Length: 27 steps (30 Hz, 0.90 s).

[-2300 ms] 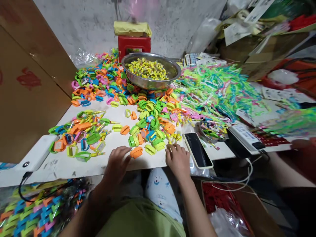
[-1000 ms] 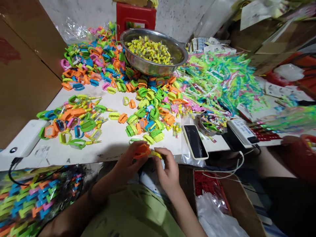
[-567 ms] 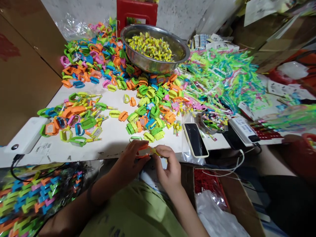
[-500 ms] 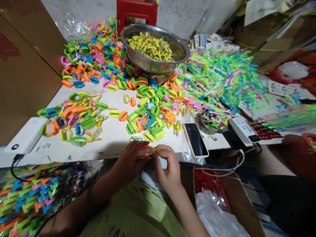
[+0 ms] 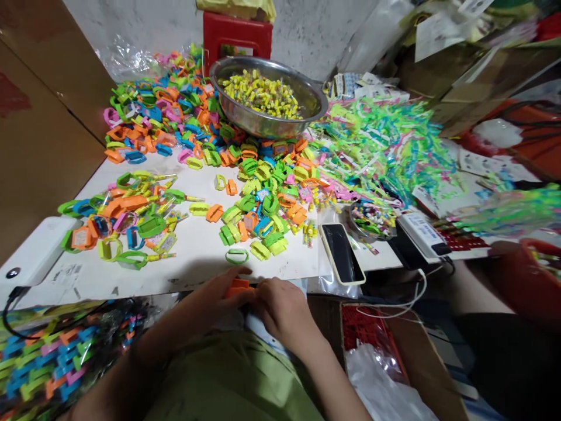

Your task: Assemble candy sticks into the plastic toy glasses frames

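Note:
At the table's front edge my left hand (image 5: pixel 221 297) is closed around an orange plastic toy watch (image 5: pixel 238 286). My right hand (image 5: pixel 283 309) meets it from the right, fingers bent and pressed together at the watch's right end; what they pinch is hidden. Just beyond the hands lies a green toy watch (image 5: pixel 237 255), flat and apart. Behind it is a heap of toy watches (image 5: pixel 265 213) in green, yellow, orange and blue. A second group (image 5: pixel 131 216), on the left, has yellow candy-like tubes among the watches.
A steel bowl (image 5: pixel 267 126) of small yellow tubes stands at the back before a red stool (image 5: pixel 236 35). Right of my hands lie a phone (image 5: pixel 342 253), a small bowl (image 5: pixel 372 221) and a white power bank (image 5: pixel 423 234) with cables. Green plastic strips (image 5: pixel 390 140) cover the back right.
Both hands have come down and slightly left, nearer my body, with the orange toy watch. A yellow piece seen between the hands before is now hidden. The camera view has shifted slightly.

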Each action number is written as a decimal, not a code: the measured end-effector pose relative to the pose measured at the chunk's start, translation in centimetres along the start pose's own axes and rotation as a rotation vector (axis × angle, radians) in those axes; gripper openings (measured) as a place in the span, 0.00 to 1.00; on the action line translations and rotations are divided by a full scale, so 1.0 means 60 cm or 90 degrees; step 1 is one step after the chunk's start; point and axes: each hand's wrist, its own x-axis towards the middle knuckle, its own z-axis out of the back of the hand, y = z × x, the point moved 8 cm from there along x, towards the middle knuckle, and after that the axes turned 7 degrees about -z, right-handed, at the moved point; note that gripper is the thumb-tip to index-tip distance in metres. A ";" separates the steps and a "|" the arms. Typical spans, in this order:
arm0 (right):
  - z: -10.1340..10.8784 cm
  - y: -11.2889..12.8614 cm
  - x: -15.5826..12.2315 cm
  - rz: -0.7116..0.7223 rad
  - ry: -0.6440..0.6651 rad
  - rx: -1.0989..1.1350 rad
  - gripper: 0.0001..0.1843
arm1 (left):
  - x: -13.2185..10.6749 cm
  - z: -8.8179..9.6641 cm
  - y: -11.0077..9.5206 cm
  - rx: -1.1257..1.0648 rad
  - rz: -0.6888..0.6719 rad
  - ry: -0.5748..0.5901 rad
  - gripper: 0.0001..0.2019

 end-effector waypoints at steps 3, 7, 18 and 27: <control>0.022 -0.075 0.021 -0.102 -0.060 -0.010 0.21 | -0.003 0.084 0.004 0.134 -0.009 -0.126 0.26; 0.051 -0.205 0.030 -0.312 -0.163 -0.170 0.21 | -0.039 0.250 -0.001 0.390 0.023 -0.419 0.29; 0.025 -0.233 0.020 -0.398 -0.167 -0.254 0.12 | 0.040 0.089 -0.002 0.567 -0.204 -0.253 0.25; 0.014 -0.272 -0.003 -0.390 -0.200 0.024 0.20 | 0.039 0.059 -0.010 0.260 -0.276 -0.241 0.11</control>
